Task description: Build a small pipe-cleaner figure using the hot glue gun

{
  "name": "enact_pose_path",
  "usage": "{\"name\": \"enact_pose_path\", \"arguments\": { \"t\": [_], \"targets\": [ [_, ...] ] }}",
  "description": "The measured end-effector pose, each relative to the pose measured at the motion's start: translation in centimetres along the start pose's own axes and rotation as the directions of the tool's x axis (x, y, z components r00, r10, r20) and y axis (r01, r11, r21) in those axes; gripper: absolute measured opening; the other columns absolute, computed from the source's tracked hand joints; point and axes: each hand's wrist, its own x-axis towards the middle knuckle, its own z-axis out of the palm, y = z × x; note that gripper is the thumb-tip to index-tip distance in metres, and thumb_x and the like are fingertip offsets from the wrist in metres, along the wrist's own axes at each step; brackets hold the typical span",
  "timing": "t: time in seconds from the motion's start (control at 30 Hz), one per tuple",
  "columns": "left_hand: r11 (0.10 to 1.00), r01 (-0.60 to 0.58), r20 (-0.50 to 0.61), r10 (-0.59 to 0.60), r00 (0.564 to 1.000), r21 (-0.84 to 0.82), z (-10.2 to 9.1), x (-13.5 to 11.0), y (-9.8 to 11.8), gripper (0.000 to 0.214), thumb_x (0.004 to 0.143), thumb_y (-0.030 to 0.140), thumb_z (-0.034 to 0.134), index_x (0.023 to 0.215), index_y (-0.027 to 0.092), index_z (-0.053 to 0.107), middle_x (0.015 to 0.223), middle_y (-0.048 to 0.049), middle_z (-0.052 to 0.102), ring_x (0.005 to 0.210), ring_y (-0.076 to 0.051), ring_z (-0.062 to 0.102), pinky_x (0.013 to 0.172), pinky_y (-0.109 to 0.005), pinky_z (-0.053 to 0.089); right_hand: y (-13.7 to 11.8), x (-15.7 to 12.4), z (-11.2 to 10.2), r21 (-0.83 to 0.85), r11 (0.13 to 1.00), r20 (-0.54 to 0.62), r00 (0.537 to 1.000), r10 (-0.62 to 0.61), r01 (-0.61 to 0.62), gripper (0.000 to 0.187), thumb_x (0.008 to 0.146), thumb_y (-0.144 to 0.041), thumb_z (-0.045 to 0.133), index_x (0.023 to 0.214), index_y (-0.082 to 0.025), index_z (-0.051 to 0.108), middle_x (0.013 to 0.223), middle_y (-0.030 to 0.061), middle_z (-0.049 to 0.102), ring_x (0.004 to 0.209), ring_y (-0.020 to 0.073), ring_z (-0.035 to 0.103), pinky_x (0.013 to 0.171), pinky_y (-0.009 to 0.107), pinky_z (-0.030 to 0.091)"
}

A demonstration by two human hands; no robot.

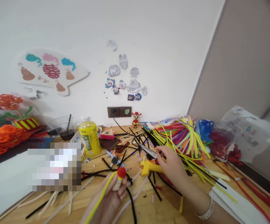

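Head camera looks down on a wooden table (163, 216) strewn with pipe cleaners (179, 137). At the far left, a clear plastic cup (63, 129) holds dark liquid and a dark stick. Beside it stands a yellow bottle (89, 138) with a white cap, in front of a white tray (75, 138). At the far right, a clear plastic bag (223, 146) holds something red. The left hand (111, 196), near the middle, is closed in a pinch on a small red-topped pipe-cleaner piece (119, 177), with a yellow pipe cleaner (99, 196) running from it. The right hand (172, 163) lies stretched out, fingers loosely apart and empty, just beside metal scissors (147, 151), above a yellow glue gun (150, 168).
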Motion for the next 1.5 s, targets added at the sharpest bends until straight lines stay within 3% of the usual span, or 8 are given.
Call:
{"name": "enact_pose_path", "arguments": {
  "t": [0.13, 0.3, 0.53, 0.73, 0.93, 1.07, 1.2, 1.5],
  "targets": [
    [0.989, 0.131, 0.065, -0.127, 0.990, -0.062, -0.4, -0.3, 0.1, 0.009, 0.063, 0.015, 0.069, 0.065, 0.011, 0.061, 0.057, -0.0018, 0.060, 0.043, -0.006, 0.046, 0.046, -0.018, 0.039, -0.3, -0.1, -0.1, -0.043, 0.998, 0.137, 0.990, -0.031, 0.037, 0.019, 0.076, -0.013, 0.047, 0.089, -0.017, 0.061, 0.088, 0.0057, 0.064, 0.084, 0.0208, 0.056, 0.075, 0.032, 0.044],
    [0.991, 0.124, 0.036, -0.126, 0.991, 0.059, -0.6, -0.8, -0.5, 0.009, 0.070, 0.020, 0.066, 0.069, 0.012, 0.061, 0.059, -0.0010, 0.059, 0.045, -0.007, 0.047, 0.048, -0.019, 0.040, -0.1, -1.0, 1.6, -0.248, 0.958, 0.383, 0.923, -0.042, 0.146, 0.036, 0.066, -0.007, 0.049, 0.100, -0.013, 0.060, 0.097, 0.0110, 0.062, 0.091, 0.0251, 0.052, 0.081, 0.034, 0.039],
    [0.967, -0.087, -0.005, 0.091, 0.996, 0.240, 0.8, -2.0, -1.2, 0.023, 0.063, 0.030, 0.074, 0.067, 0.018, 0.055, 0.060, 0.0034, 0.057, 0.048, -0.007, 0.047, 0.052, -0.019, 0.039, 0.0, -0.5, 1.3, -0.310, 0.942, 0.300, 0.953, -0.035, 0.132, 0.025, 0.067, -0.011, 0.050, 0.089, -0.016, 0.060, 0.090, 0.0085, 0.060, 0.079, 0.0228, 0.056, 0.067, 0.031, 0.039],
    [0.873, -0.212, 0.045, 0.214, 0.976, 0.439, 0.5, -1.3, -1.4, 0.031, 0.064, 0.042, 0.071, 0.064, 0.017, 0.053, 0.050, 0.0050, 0.056, 0.044, -0.005, 0.039, 0.045, -0.015, 0.029, -0.4, -0.4, 0.1, 0.035, 0.997, 0.156, 0.986, 0.063, -0.069, 0.015, 0.076, -0.026, 0.052, 0.084, -0.017, 0.060, 0.079, 0.0054, 0.064, 0.070, 0.0200, 0.059, 0.062, 0.028, 0.043],
    [0.755, -0.305, 0.050, 0.341, 0.939, 0.580, 0.1, -1.3, -1.3, 0.037, 0.065, 0.048, 0.067, 0.085, 0.022, 0.051, 0.057, 0.0045, 0.060, 0.052, -0.011, 0.048, 0.047, -0.018, 0.032, -0.4, -0.2, -0.4, 0.541, 0.824, 0.189, 0.979, 0.079, -0.170, 0.032, 0.077, -0.040, 0.056, 0.093, -0.015, 0.065, 0.087, 0.0093, 0.069, 0.078, 0.0225, 0.063, 0.071, 0.032, 0.049],
    [0.667, -0.319, 0.042, 0.396, 0.917, 0.673, 0.4, -1.7, -1.0, 0.033, 0.068, 0.049, 0.063, 0.084, 0.023, 0.049, 0.054, 0.0052, 0.060, 0.051, -0.012, 0.047, 0.048, -0.020, 0.031, 0.0, 0.0, -0.7, 0.596, 0.770, 0.204, 0.970, 0.128, -0.227, 0.039, 0.072, -0.053, 0.058, 0.072, -0.015, 0.065, 0.065, 0.0058, 0.066, 0.060, 0.0189, 0.061, 0.056, 0.028, 0.048],
    [0.606, -0.328, 0.025, 0.453, 0.891, 0.725, 1.0, -1.9, -0.6, 0.041, 0.066, 0.048, 0.064, 0.097, 0.024, 0.050, 0.050, 0.0052, 0.061, 0.048, -0.014, 0.048, 0.047, -0.022, 0.030, 0.3, -0.2, -0.4, 0.631, 0.688, 0.300, 0.931, 0.209, -0.359, 0.047, 0.069, -0.062, 0.056, 0.066, -0.016, 0.059, 0.048, -0.0010, 0.053, 0.037, 0.0087, 0.040, 0.035, 0.020, 0.030],
    [0.616, -0.258, -0.042, 0.428, 0.903, 0.745, 0.4, -0.7, -0.3, 0.050, 0.066, 0.051, 0.062, 0.104, 0.022, 0.049, 0.051, 0.0039, 0.062, 0.050, -0.016, 0.054, 0.048, -0.022, 0.033, -0.2, -0.3, -0.8, 0.732, 0.527, 0.427, 0.893, 0.138, -0.432, 0.051, 0.073, -0.065, 0.049, 0.065, -0.016, 0.056, 0.053, 0.0022, 0.058, 0.037, 0.0056, 0.034, 0.035, 0.017, 0.023]
  ]
}}
